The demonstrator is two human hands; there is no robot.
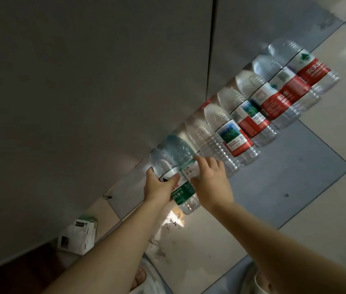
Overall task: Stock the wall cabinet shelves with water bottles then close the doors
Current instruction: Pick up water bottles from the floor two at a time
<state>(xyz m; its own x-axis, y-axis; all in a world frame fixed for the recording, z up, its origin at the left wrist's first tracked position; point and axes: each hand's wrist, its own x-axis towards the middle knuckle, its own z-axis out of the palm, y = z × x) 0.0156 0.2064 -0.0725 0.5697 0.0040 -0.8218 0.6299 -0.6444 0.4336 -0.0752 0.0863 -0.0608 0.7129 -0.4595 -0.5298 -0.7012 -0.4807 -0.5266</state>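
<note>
While gripped, bottle [163, 166] within left hand [157, 187].

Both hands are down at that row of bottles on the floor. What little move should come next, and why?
Probably lift. The left hand already grips the clear plastic bottle at the near end of the row, and the right hand rests on the green-labelled plastic bottle beside it. Closing the right fingers round that one would let both come up off the tiled floor together.

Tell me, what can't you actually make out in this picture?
- Head view: the bottle caps; the row of bottles points its tops at the cabinet doors.
- Cabinet shelves: behind closed doors.
- Bottle under the left hand: label mostly covered by fingers.
- White carton: print too dim and small to read.
</note>
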